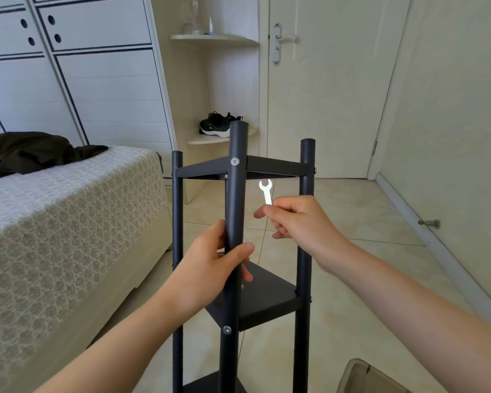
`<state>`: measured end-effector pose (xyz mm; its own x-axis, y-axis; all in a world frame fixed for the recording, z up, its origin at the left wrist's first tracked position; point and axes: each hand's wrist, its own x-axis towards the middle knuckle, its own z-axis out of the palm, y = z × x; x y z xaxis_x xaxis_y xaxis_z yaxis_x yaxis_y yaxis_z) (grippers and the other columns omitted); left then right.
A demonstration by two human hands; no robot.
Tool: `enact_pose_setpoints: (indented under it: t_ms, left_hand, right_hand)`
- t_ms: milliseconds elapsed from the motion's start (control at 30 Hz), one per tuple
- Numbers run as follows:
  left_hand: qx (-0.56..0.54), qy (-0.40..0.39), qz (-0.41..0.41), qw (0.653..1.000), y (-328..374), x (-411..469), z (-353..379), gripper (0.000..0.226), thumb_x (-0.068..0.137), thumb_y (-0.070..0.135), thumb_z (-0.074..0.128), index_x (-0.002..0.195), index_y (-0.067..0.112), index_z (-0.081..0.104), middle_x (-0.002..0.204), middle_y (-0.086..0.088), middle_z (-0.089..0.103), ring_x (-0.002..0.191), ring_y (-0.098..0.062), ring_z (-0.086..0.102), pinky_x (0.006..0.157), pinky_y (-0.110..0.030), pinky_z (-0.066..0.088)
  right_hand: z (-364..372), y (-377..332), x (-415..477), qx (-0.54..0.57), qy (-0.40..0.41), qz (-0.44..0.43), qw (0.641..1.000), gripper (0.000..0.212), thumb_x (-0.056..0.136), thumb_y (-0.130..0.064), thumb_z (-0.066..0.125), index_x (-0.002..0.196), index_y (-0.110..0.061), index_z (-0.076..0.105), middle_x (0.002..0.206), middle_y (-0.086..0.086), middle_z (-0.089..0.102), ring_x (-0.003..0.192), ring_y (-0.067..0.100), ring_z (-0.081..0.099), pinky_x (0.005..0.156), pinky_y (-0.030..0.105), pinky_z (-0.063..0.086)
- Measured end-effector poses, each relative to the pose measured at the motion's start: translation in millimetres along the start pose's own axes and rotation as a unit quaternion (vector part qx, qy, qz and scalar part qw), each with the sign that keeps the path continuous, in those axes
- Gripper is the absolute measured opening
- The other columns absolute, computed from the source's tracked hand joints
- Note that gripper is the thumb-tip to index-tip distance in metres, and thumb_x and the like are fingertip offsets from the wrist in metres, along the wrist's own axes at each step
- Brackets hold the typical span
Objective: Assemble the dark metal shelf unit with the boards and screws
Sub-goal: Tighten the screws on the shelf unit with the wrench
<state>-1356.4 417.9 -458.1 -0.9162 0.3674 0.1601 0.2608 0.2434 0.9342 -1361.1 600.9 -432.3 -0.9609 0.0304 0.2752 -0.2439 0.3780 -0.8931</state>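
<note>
The nearest post [234,222] of the upright dark shelf unit [267,302] on the tiled floor [366,279] is gripped by the left hand [210,268]. A small wrench [266,191] is pinched, jaw-end up, in the right hand [298,219].

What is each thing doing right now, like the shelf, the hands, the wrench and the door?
shelf unit: standing upright.
left hand: grips the front post.
right hand: pinches the wrench.
wrench: upright, clear of the shelf unit.
door: shut.
</note>
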Motion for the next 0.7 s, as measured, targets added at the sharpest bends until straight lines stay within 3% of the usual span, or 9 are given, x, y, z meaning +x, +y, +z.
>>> enact_pose_setpoints:
  t_ms: [67,233,367,567,700]
  left_hand:
    - [-0.013,-0.011,0.001,1.000,2.0,-0.4,1.5,0.020,0.095,0.024,0.064,0.111,0.019,0.055,0.088,-0.004,0.069,0.074,-0.027,0.075,0.070,-0.045,0.064]
    - [-0.033,-0.031,0.006,0.999,2.9,-0.7,0.2,0.019,0.095,0.022,0.063,0.112,0.018,0.055,0.087,-0.005,0.069,0.074,-0.029,0.075,0.067,-0.046,0.064]
    - [-0.022,-0.039,0.005,0.999,-0.9,-0.1,-8.0,0.018,0.095,0.023,0.064,0.110,0.019,0.055,0.089,-0.003,0.071,0.076,-0.027,0.076,0.066,-0.042,0.064]
    - [0.007,-0.028,0.015,0.999,-7.2,4.0,-22.2,0.027,0.097,0.023,0.062,0.111,0.040,0.047,0.090,0.003,0.072,0.077,-0.027,0.076,0.067,-0.039,0.063]
    - [0.038,-0.031,0.006,0.999,-5.6,4.2,-33.4,0.030,0.097,0.027,0.063,0.113,0.043,0.044,0.091,0.005,0.073,0.073,-0.025,0.076,0.054,-0.025,0.057]
  right_hand:
    - [2.4,-1.0,1.6,-0.001,0.006,0.007,1.000,0.048,0.098,-0.017,0.055,0.055,-0.035,0.068,0.047,-0.008,0.040,0.063,0.017,0.054,0.076,0.028,0.060]
    - [3.4,-2.2,1.3,0.001,0.014,0.018,1.000,0.029,0.099,-0.018,0.052,0.081,-0.022,0.074,0.050,-0.003,0.036,0.057,0.012,0.045,0.072,0.028,0.059]
    - [2.9,-7.1,1.9,0.014,0.026,0.030,0.999,0.026,0.099,-0.018,0.053,0.086,-0.022,0.075,0.048,-0.007,0.035,0.047,0.005,0.041,0.063,0.019,0.053]
    - [21.4,-24.1,16.9,0.046,-0.030,0.085,0.995,0.027,0.099,-0.013,0.051,0.081,-0.015,0.071,0.059,0.001,0.045,0.057,0.010,0.049,0.078,0.032,0.060]
    - [32.5,-26.0,19.6,0.036,-0.033,0.064,0.997,0.024,0.097,-0.013,0.051,0.088,-0.012,0.074,0.059,-0.001,0.043,0.056,0.010,0.046,0.070,0.028,0.054]
